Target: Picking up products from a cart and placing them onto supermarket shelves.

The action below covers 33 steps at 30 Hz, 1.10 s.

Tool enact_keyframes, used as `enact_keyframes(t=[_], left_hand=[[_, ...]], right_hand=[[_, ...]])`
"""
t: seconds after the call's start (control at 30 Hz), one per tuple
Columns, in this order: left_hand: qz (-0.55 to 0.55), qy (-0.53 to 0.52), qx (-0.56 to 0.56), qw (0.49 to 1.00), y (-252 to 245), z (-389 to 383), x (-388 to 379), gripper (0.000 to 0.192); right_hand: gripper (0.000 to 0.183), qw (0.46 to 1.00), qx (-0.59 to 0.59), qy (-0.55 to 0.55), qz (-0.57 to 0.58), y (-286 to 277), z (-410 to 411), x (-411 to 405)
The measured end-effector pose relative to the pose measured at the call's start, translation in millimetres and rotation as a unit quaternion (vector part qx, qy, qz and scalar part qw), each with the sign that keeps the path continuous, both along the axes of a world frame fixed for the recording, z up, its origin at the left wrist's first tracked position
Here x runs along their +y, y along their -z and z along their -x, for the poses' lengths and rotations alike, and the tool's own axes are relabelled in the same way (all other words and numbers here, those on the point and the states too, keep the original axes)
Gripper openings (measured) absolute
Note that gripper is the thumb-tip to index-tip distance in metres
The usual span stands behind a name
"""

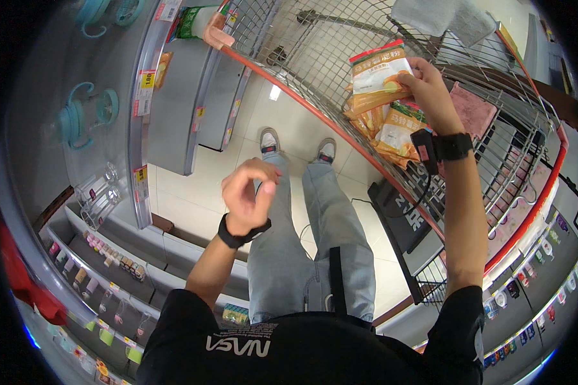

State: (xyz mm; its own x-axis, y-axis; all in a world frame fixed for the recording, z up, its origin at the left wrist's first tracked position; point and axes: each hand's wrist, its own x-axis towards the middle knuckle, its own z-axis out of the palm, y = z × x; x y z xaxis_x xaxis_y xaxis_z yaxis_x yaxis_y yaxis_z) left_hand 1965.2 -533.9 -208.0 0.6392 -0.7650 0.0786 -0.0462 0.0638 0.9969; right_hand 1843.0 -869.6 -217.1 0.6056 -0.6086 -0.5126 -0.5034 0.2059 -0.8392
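My right hand [429, 91] grips one orange-and-white food packet [378, 72] by its right edge, above the wire shopping cart [318, 62]. Beneath it, more orange packets [397, 130] lie heaped in the cart. A pink cloth-like item [469, 108] is beside them, right of my right wrist. My left hand [251, 190] is raised over the floor in front of my legs, its fingers curled with thumb and fingertips near each other; nothing shows in it. Black bands are on both wrists.
Metal shelves with price tags [142, 91] run along the left, holding blue plastic items [77, 118]. An orange packet [163, 70] sits on a shelf there. Low shelves of small goods [115, 255] are at lower left, hanging goods [534, 284] at lower right. A grey cloth [443, 19] hangs on the cart.
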Motion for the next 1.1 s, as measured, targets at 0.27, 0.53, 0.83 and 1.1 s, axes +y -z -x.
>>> enact_keyframes(t=[0.27, 0.53, 0.83, 1.1], left_hand=[[-0.249, -0.202, 0.215, 0.922, 150.8, -8.6, 113.8, 0.006], [-0.3, -0.386, 0.194, 0.85, 212.4, -90.7, 210.5, 0.012], [-0.143, -0.579, 0.213, 0.774, 257.5, -234.8, 290.3, 0.047], [-0.149, -0.56, 0.238, 0.78, 269.5, -287.2, 300.5, 0.041]], right_hand=[[0.029, 0.975, 0.185, -0.119, 0.025, 15.9, 22.3, 2.6], [0.019, 0.987, -0.008, -0.144, 0.068, -93.9, -0.4, 106.6], [0.011, 0.956, -0.05, -0.281, -0.076, 21.0, -27.5, 240.9], [0.009, 0.96, -0.052, -0.275, -0.024, 139.7, -44.4, 291.6]])
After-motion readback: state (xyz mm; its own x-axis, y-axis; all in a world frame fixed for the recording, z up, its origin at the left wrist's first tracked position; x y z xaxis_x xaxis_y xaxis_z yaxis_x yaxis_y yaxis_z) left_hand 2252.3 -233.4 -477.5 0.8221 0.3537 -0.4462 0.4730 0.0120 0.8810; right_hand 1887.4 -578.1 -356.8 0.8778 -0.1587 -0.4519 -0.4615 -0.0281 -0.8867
